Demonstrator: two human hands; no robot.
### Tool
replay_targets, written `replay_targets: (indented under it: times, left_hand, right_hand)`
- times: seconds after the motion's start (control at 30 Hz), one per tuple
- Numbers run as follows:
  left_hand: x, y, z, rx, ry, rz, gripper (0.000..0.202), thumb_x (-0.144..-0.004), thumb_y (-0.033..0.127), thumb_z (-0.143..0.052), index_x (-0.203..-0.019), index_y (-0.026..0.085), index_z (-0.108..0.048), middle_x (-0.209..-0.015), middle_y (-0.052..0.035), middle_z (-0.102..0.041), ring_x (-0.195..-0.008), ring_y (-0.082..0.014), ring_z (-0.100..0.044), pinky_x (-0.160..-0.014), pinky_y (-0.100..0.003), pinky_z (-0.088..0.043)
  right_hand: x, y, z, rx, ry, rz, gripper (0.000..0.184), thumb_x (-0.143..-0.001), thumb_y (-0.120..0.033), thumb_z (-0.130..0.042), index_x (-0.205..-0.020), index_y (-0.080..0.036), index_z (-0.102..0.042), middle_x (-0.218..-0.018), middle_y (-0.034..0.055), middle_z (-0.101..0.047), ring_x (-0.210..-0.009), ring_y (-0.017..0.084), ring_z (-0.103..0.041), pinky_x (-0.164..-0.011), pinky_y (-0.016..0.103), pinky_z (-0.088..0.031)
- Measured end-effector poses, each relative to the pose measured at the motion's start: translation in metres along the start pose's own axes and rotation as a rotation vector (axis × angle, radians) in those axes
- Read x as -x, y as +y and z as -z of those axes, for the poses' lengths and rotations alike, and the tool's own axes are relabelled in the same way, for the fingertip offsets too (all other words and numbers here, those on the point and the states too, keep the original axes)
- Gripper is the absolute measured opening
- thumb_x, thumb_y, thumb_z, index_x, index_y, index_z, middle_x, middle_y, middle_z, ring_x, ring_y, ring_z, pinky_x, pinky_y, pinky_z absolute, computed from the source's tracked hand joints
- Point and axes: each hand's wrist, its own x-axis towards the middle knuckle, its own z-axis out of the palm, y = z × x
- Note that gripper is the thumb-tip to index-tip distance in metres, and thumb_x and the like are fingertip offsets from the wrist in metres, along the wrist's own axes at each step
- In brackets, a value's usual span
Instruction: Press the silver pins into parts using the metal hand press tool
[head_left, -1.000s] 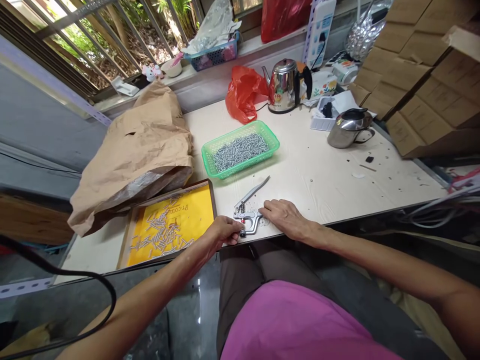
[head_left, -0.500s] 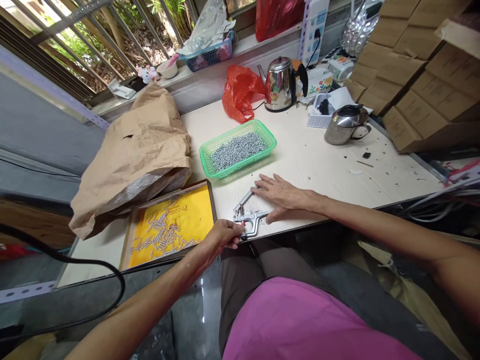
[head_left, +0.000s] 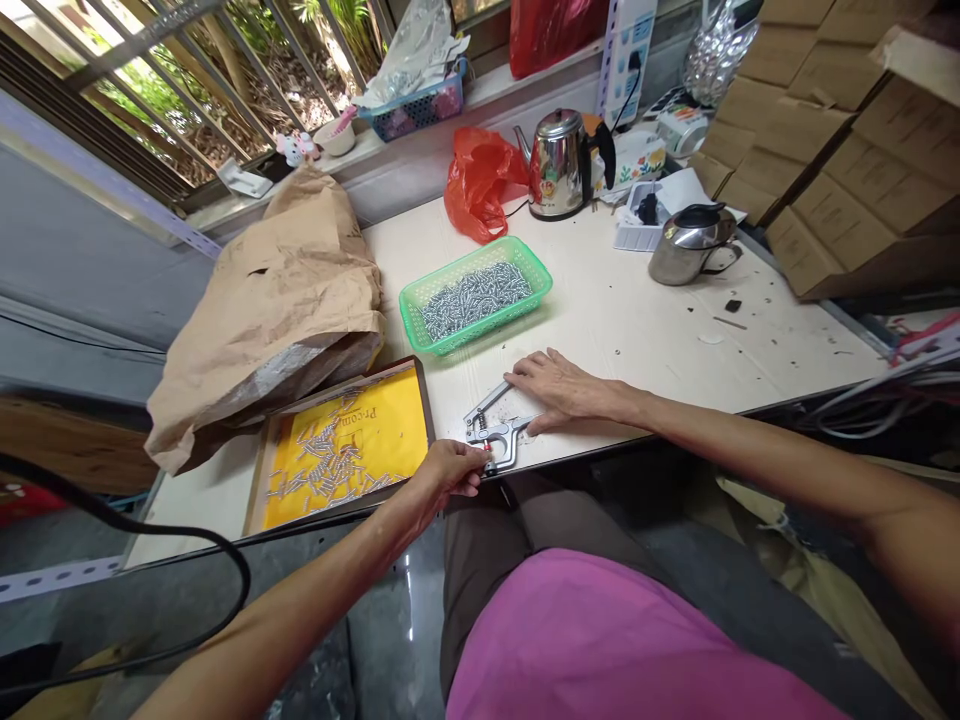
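Note:
Grey metal hand pliers (head_left: 504,432) with a spring between their spread handles lie at the table's front edge. My right hand (head_left: 562,388) spans the handles, fingertips at the upper one and thumb at the lower one. At the jaw end, my left hand (head_left: 456,466) is closed in a pinch. Its fingers cover most of what they hold; a small red bit shows beside them at the jaws. Left of that hand, small silver metal pins (head_left: 330,465) are scattered on a yellow sheet (head_left: 397,425) in a shallow tray (head_left: 424,400).
Beyond the pliers stands a green basket (head_left: 480,345) full of small silver metal pieces. A crumpled brown paper bag (head_left: 277,290) lies behind the tray. Further back are a red plastic bag (head_left: 480,185), a kettle (head_left: 559,165) and a steel pot (head_left: 690,250). Cardboard boxes (head_left: 840,170) stand at right.
My right hand has shifted very slightly, and its thumb sits a little further left on the lower handle. My left hand stays pinched at the jaws.

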Motion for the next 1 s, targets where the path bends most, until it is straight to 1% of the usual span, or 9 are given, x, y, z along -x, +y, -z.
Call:
replay_targets:
  times: [0.27,0.37,0.43,0.53,0.6,0.67,0.73,0.9,1.0]
  left_hand:
    - [0.002,-0.003,-0.004,0.039,0.017,-0.002,0.038,-0.063,0.041,-0.081,-0.064,0.014,-0.055,-0.047,0.0060,-0.050,-0.037,-0.0047,-0.044,-0.043,-0.020,-0.040]
    - [0.005,-0.005,-0.004,-0.039,0.030,-0.013,0.037,-0.068,0.044,-0.076,-0.063,0.015,-0.053,-0.048,0.0056,-0.048,-0.038,-0.0060,-0.043,-0.044,-0.021,-0.039]
    - [0.009,-0.007,-0.006,-0.219,0.148,-0.143,0.032,-0.077,0.043,-0.068,-0.066,0.015,-0.056,-0.053,0.0034,-0.050,-0.044,-0.0086,-0.047,-0.047,-0.023,-0.039]
    - [0.015,-0.006,-0.013,-0.571,0.440,-0.529,0.019,-0.084,0.034,-0.060,-0.086,0.015,-0.062,-0.079,-0.0037,-0.060,-0.071,-0.0158,-0.058,-0.065,-0.028,-0.046]
    - [0.013,-0.001,-0.020,-0.762,0.502,-0.754,0.021,-0.085,0.030,-0.060,-0.100,0.016,-0.060,-0.099,-0.0075,-0.061,-0.092,-0.0206,-0.058,-0.080,-0.033,-0.047]
    - [0.006,0.009,-0.028,-0.913,0.449,-0.898,0.032,-0.083,0.029,-0.063,-0.111,0.017,-0.057,-0.112,-0.0099,-0.058,-0.106,-0.0241,-0.053,-0.090,-0.037,-0.045]
    - [-0.006,0.021,-0.034,-1.019,0.388,-0.975,0.045,-0.080,0.029,-0.067,-0.120,0.017,-0.051,-0.122,-0.0117,-0.055,-0.113,-0.0258,-0.048,-0.096,-0.041,-0.041]
    - [-0.029,0.044,-0.036,-1.122,0.323,-0.906,0.052,-0.078,0.033,-0.067,-0.123,0.013,-0.049,-0.117,-0.0134,-0.056,-0.107,-0.0263,-0.049,-0.092,-0.041,-0.041]
    - [-0.033,0.047,-0.034,-1.128,0.323,-0.901,0.048,-0.077,0.036,-0.069,-0.117,0.013,-0.055,-0.108,-0.0121,-0.057,-0.101,-0.0265,-0.050,-0.087,-0.039,-0.043]
  right_hand:
    - [0.004,0.002,0.006,-0.015,-0.044,0.028,0.076,-0.074,-0.050,-0.070,-0.131,-0.006,-0.045,-0.127,0.0204,-0.048,-0.114,0.032,-0.042,-0.095,0.045,-0.034]
    - [0.004,0.001,0.008,-0.018,-0.047,0.026,0.072,-0.074,-0.044,-0.072,-0.129,-0.005,-0.046,-0.124,0.0197,-0.051,-0.110,0.030,-0.045,-0.094,0.042,-0.036]
    - [0.003,-0.001,0.010,-0.008,-0.043,0.008,0.068,-0.074,-0.041,-0.073,-0.126,-0.006,-0.049,-0.119,0.0177,-0.053,-0.106,0.028,-0.046,-0.092,0.041,-0.038]
    - [0.001,-0.005,0.012,0.001,-0.044,-0.005,0.053,-0.075,-0.036,-0.074,-0.117,-0.009,-0.056,-0.112,0.0143,-0.055,-0.100,0.026,-0.048,-0.088,0.039,-0.039]
    - [0.001,-0.006,0.012,-0.005,-0.048,-0.011,0.044,-0.076,-0.033,-0.073,-0.112,-0.011,-0.059,-0.109,0.0129,-0.056,-0.100,0.025,-0.048,-0.085,0.036,-0.040]
    - [0.000,-0.008,0.012,-0.017,-0.056,-0.028,0.041,-0.076,-0.031,-0.072,-0.111,-0.012,-0.059,-0.108,0.0122,-0.055,-0.101,0.025,-0.047,-0.082,0.034,-0.042]
    - [0.000,-0.009,0.012,-0.036,-0.078,-0.059,0.043,-0.076,-0.031,-0.073,-0.113,-0.013,-0.058,-0.108,0.0120,-0.055,-0.102,0.025,-0.048,-0.078,0.033,-0.043]
    - [-0.003,-0.014,0.018,-0.036,-0.142,-0.147,0.057,-0.072,-0.036,-0.077,-0.117,-0.010,-0.055,-0.113,0.0151,-0.053,-0.104,0.026,-0.049,-0.076,0.033,-0.046]
    - [-0.008,-0.016,0.025,-0.002,-0.204,-0.166,0.049,-0.072,-0.035,-0.077,-0.112,-0.012,-0.060,-0.111,0.0142,-0.056,-0.103,0.027,-0.051,-0.074,0.032,-0.046]
